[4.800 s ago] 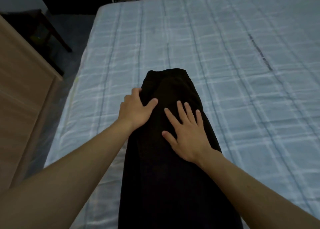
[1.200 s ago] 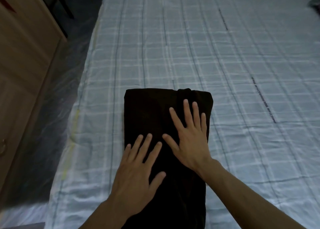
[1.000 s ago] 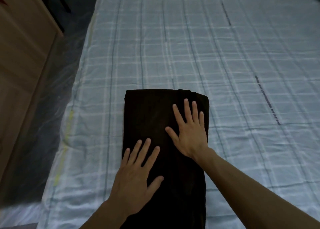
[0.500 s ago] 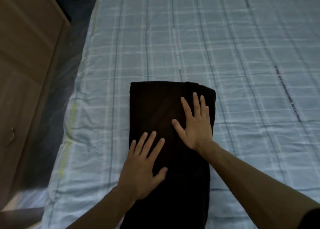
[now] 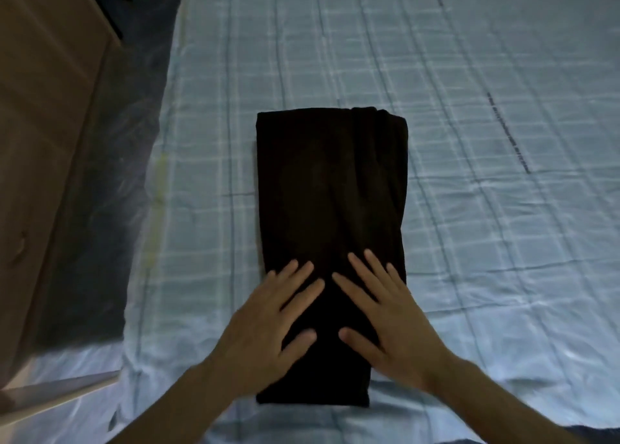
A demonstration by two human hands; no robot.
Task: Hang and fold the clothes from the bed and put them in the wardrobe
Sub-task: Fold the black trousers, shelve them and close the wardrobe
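At the far left stands the wooden wardrobe point(image 5: 43, 135), its front running away from the camera, with what looks like a small knob low on the door, too blurred to be sure. Between it and the bed lies a strip of dark floor point(image 5: 107, 215). A pale board point(image 5: 60, 390) crosses the lower left corner; I cannot tell what it belongs to.

The bed point(image 5: 503, 259) fills the rest of the view, covered in a light blue checked sheet, wrinkled near the front edge. A faint yellowish streak point(image 5: 157, 202) runs along its left side.

The black garment point(image 5: 332, 192) lies on the sheet a little left of the middle, folded into a long rectangle that points away from the person. Its far end is square, with a thicker rolled fold at the right corner. Its near end lies close to the front edge of the bed.

The left hand point(image 5: 268, 323) lies flat on the near left part of the garment, fingers straight and spread, gripping nothing; its outer side reaches over the garment's left edge. Just beside it, the right hand point(image 5: 389, 316) lies flat on the near right part in the same way, fingers spread, thumb pointing inward, its outer side over the right edge. The two thumbs are close together but apart.

Further right, a thin dark printed line point(image 5: 506, 131) runs diagonally across the sheet.
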